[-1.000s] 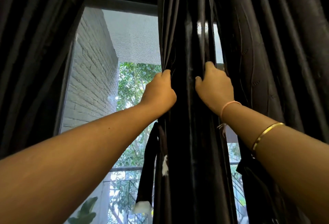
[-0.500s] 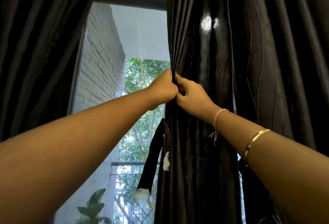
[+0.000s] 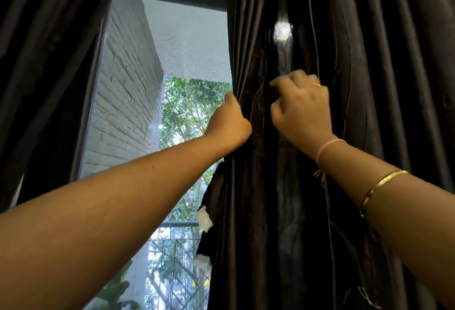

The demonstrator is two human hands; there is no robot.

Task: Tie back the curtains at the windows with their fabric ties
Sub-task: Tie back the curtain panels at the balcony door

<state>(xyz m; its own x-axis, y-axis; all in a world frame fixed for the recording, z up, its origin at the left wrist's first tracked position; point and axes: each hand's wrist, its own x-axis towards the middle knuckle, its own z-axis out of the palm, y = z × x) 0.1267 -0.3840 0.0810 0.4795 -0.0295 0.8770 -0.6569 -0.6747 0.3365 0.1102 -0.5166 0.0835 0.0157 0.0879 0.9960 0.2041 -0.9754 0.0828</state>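
Observation:
A dark, shiny right curtain [image 3: 357, 88] hangs in folds over the right half of the window. My left hand [image 3: 230, 122] is closed on its left edge at about chest height. My right hand [image 3: 301, 110] sits a little to the right and higher, fingers curled into the folds. Below my left hand a dark fabric tie [image 3: 209, 223] dangles along the curtain's edge, with white patches at its end. Neither hand touches the tie. A second dark left curtain [image 3: 49, 63] hangs at the left side.
The window [image 3: 177, 51] between the curtains shows a mesh screen, a grey brick wall [image 3: 125, 103], trees and a metal railing [image 3: 179, 223] outside. A dark frame bar runs across the top.
My right hand has moved right and up, away from my left hand, and bunched more curtain folds. My left hand keeps its hold on the edge. The tie has swung closer to the curtain.

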